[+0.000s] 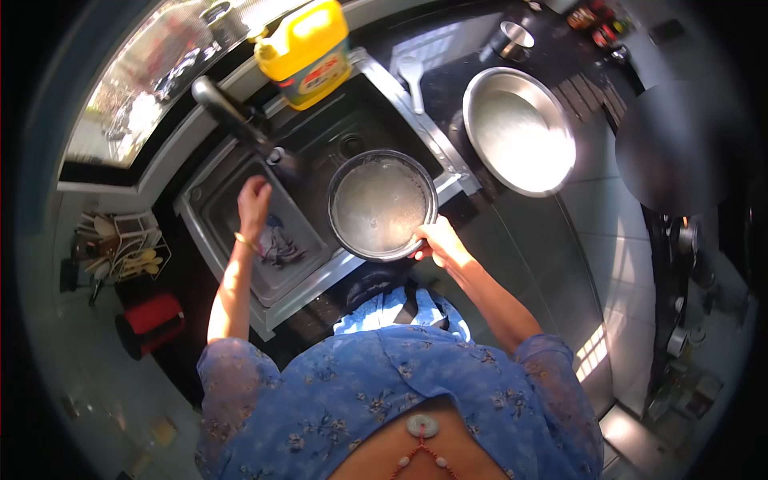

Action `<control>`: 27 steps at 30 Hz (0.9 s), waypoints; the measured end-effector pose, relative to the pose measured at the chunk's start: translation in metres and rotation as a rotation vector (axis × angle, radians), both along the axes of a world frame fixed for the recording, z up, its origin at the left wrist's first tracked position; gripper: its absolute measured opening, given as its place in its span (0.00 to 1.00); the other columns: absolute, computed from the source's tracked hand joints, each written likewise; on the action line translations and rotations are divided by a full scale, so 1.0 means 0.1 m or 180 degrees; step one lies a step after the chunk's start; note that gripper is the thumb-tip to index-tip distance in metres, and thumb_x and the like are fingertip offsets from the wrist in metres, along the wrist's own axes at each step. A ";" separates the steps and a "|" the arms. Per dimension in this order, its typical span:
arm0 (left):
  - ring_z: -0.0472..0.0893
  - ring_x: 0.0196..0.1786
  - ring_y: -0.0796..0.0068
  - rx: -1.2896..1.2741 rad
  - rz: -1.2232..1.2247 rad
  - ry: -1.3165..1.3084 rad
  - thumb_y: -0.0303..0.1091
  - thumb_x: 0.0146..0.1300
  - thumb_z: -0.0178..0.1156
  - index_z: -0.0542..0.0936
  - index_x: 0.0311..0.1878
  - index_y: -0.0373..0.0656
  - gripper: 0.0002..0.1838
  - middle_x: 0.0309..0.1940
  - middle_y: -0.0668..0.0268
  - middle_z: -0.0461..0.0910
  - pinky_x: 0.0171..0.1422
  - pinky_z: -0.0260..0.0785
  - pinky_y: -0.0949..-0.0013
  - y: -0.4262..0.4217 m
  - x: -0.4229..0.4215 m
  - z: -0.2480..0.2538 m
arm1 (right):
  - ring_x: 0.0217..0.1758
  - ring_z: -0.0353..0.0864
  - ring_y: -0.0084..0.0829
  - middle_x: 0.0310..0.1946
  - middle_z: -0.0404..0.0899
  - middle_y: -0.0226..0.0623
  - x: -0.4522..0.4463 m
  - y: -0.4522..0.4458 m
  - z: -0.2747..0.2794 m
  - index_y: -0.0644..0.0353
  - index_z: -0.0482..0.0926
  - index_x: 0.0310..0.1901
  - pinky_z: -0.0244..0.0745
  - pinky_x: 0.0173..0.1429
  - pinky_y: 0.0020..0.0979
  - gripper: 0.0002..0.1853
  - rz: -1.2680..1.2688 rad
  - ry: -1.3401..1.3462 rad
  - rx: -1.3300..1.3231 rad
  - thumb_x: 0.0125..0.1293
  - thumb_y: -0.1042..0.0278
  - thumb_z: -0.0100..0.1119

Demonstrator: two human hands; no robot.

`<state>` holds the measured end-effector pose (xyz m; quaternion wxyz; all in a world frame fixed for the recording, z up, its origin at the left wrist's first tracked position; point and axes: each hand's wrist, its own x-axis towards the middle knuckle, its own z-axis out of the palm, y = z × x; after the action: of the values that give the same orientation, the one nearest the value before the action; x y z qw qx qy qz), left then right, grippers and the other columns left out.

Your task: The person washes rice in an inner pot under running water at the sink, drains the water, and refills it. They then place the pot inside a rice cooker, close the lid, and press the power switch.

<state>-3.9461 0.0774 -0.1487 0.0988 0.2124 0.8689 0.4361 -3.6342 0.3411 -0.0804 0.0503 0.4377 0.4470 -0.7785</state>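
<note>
A round, dark-rimmed pot [432, 189] of cloudy, whitish water is over the right sink basin, with pale grains showing towards its lower right. My right hand [438, 242] grips its near right rim, fingers closed around the edge. Over the left sink basin [216, 196], my left hand [254, 204] is held with curled fingers; its palm side is hidden. The dark faucet [240, 120] reaches in just above that hand, apart from it. Below my left wrist, a dark bluish and pinkish bundle [280, 244] lies in the basin; its kind is unclear.
A yellow jug [308, 56] stands behind the sink. On the right counter are a white slotted spoon [412, 80], a large steel bowl [520, 132] and a steel cup [514, 38]. A utensil rack [128, 244] and a red-and-black object [150, 324] sit at left.
</note>
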 end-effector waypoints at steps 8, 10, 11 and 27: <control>0.78 0.44 0.73 0.1122 -0.1091 -0.3298 0.43 0.65 0.58 0.71 0.60 0.40 0.24 0.46 0.62 0.78 0.45 0.73 0.72 0.92 2.33 0.78 | 0.17 0.80 0.33 0.24 0.81 0.48 1.69 0.42 0.40 0.75 0.75 0.40 0.74 0.14 0.26 0.12 -0.0664 0.0242 -0.0028 0.52 0.80 0.51; 0.75 0.55 0.65 0.1457 -0.1736 -0.3864 0.51 0.66 0.55 0.59 0.69 0.43 0.34 0.56 0.59 0.72 0.53 0.72 0.60 1.29 2.80 0.96 | 0.16 0.80 0.33 0.23 0.80 0.47 2.15 0.56 0.47 0.76 0.75 0.38 0.73 0.13 0.27 0.12 -0.0746 0.0269 -0.0017 0.51 0.80 0.53; 0.67 0.65 0.63 0.1258 -0.2100 -0.3953 0.57 0.65 0.52 0.53 0.73 0.50 0.38 0.67 0.58 0.62 0.57 0.70 0.47 1.40 2.95 0.83 | 0.16 0.79 0.33 0.23 0.79 0.46 2.40 0.62 0.48 0.76 0.74 0.37 0.73 0.13 0.27 0.11 -0.0787 0.0277 -0.0024 0.51 0.80 0.54; 0.82 0.39 0.65 -0.0398 -0.3430 -0.3530 0.11 0.46 0.52 0.65 0.59 0.37 0.31 0.42 0.58 0.77 0.35 0.82 0.64 4.36 6.97 1.37 | 0.22 0.82 0.35 0.25 0.80 0.43 6.50 1.36 0.98 0.70 0.74 0.43 0.75 0.22 0.31 0.18 -0.2368 -0.0894 0.1345 0.58 0.63 0.58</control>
<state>-3.2490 0.5136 -0.0115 0.7295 0.3504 0.4922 0.3206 -2.9838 0.4768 0.0178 -0.2634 0.6707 0.3973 -0.5683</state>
